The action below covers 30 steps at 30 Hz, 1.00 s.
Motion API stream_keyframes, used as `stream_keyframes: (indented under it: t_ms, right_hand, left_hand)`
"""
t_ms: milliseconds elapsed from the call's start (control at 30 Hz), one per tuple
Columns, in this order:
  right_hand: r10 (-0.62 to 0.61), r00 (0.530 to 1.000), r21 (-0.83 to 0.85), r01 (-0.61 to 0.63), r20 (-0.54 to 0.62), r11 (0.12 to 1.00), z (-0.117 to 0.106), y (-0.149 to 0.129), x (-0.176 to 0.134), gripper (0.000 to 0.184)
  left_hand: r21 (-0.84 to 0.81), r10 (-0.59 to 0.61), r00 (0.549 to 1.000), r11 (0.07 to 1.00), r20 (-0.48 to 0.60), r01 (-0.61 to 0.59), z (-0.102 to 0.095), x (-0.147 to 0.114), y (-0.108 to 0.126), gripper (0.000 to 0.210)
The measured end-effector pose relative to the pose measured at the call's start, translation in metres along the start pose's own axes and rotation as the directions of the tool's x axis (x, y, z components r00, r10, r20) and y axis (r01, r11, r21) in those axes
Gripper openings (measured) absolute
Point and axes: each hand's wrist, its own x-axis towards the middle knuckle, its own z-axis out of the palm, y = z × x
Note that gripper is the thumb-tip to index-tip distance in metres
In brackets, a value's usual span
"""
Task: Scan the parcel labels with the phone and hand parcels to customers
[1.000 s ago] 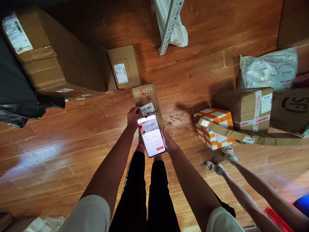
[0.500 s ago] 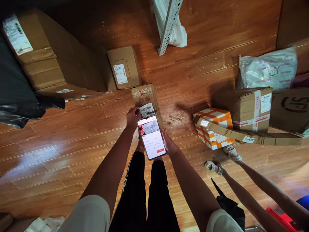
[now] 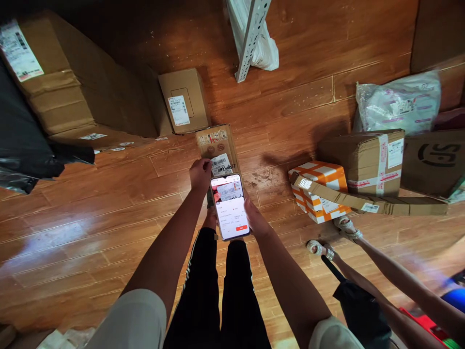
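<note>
My right hand (image 3: 255,218) is closed around the right edge of a smartphone (image 3: 230,208), whose lit screen carries a barcode picture above white text fields and an orange button. Just beyond the phone's top edge is a white label (image 3: 220,164) with a barcode and black handwriting. The fingers of my left hand (image 3: 200,174) pinch this label's left side. Under them stands a brown cardboard box (image 3: 218,136) with printed handling symbols; its nearer part is hidden by the phone and hands.
A small labelled box (image 3: 185,99) and a tall carton (image 3: 90,87) stand left. An orange-and-white box (image 3: 319,189), a long flat cardboard strip (image 3: 407,205) and a taped carton (image 3: 374,160) lie right. A metal shelf post (image 3: 250,43) stands ahead. Another person's sandalled feet (image 3: 316,247) are at right.
The phone has shifted slightly right in my right hand, while my left hand stays at the label. At lower right, a black object near the other person's legs has moved right.
</note>
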Motion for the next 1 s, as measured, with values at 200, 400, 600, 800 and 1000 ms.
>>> stream_keyframes:
  t_ms: [200, 400, 600, 800, 1000]
  right_hand:
    - [-0.046, 0.993, -0.102, 0.057, 0.106, 0.993, -0.014, -0.007, -0.016, 0.068]
    - [-0.004, 0.988, -0.176, 0.031, 0.153, 0.984, -0.024, -0.012, -0.03, 0.075]
    - [-0.024, 0.991, -0.175, 0.047, 0.129, 0.983, -0.028, -0.012, -0.039, 0.07]
    - [-0.044, 0.999, -0.186, 0.047, 0.018, 0.982, -0.03, -0.008, -0.05, 0.069]
    - [-0.112, 0.989, -0.168, 0.095, -0.094, 0.981, -0.037, -0.002, -0.062, 0.07]
  left_hand:
    - [0.02, 0.054, 0.998, 0.998, -0.025, -0.053, 0.0, 0.0, 0.001, 0.017]
    - [0.007, 0.042, 0.996, 0.999, -0.073, -0.042, 0.002, -0.004, 0.002, 0.016]
    - [-0.02, 0.021, 0.992, 1.0, -0.121, -0.024, 0.003, -0.006, 0.004, 0.017]
    - [-0.043, 0.023, 0.996, 0.999, -0.092, -0.027, -0.003, -0.002, 0.003, 0.012]
    - [-0.061, 0.01, 0.996, 0.998, -0.084, -0.015, -0.002, 0.0, 0.0, 0.014]
